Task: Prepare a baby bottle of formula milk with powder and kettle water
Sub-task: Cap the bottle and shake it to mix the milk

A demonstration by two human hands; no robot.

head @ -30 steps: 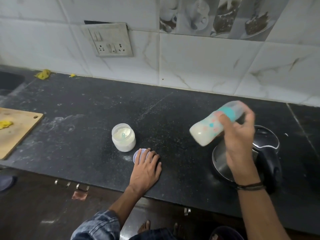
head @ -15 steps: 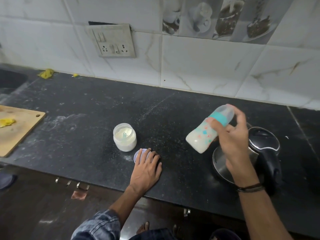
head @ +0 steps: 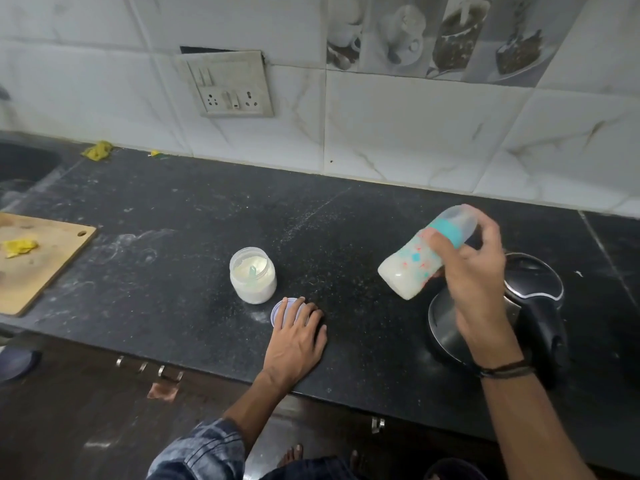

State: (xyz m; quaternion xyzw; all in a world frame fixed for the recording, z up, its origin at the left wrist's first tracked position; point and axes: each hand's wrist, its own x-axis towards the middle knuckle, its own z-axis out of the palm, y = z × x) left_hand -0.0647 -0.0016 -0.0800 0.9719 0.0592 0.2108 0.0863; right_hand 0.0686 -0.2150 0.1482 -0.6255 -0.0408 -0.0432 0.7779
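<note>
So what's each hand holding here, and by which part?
The right hand grips the baby bottle around its upper body, at the teal collar. The left hand holds nothing; it rests flat on the counter, fingers over a lid.

Beyond my right hand (head: pixel 476 285) runs a wall of white marble-veined tiles (head: pixel 415 133), topped by a band of printed tiles (head: pixel 433 39) showing cups and desserts. Up and left of my grip a grimy switch-and-socket plate (head: pixel 228 88) sits in the wall. Under my grip stretches the black speckled stone counter (head: pixel 173 216), dusted white. Far left are a dark sink (head: pixel 24 164) and a wooden chopping board (head: pixel 38 268). Below is dark floor (head: pixel 69 427). The light is dim.
</note>
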